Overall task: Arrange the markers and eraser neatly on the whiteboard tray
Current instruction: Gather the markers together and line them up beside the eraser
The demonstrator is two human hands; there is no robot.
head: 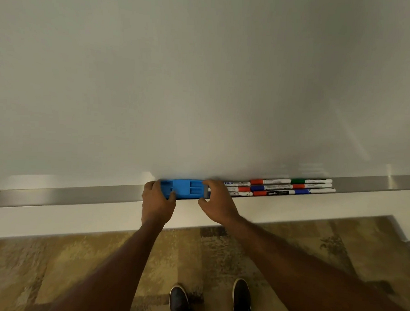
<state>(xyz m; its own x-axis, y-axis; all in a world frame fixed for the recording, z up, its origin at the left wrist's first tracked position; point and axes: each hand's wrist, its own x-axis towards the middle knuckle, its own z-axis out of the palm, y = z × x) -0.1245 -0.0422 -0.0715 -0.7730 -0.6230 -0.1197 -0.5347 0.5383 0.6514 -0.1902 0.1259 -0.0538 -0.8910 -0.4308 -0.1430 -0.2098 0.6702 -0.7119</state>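
A blue plastic eraser (184,188) lies lengthwise on the metal whiteboard tray (66,194). My left hand (157,204) grips its left end, thumb on the front edge. My right hand (217,203) holds its right end, fingers over the top. Just right of the eraser, several markers (280,188) with red, blue and green caps lie in parallel rows along the tray, their left ends partly hidden behind my right hand.
The white board (203,84) fills the upper view. The tray runs on bare metal to the left and to the right (376,183) of the markers. Below are a white ledge (77,222), patterned carpet (51,266) and my shoes (179,301).
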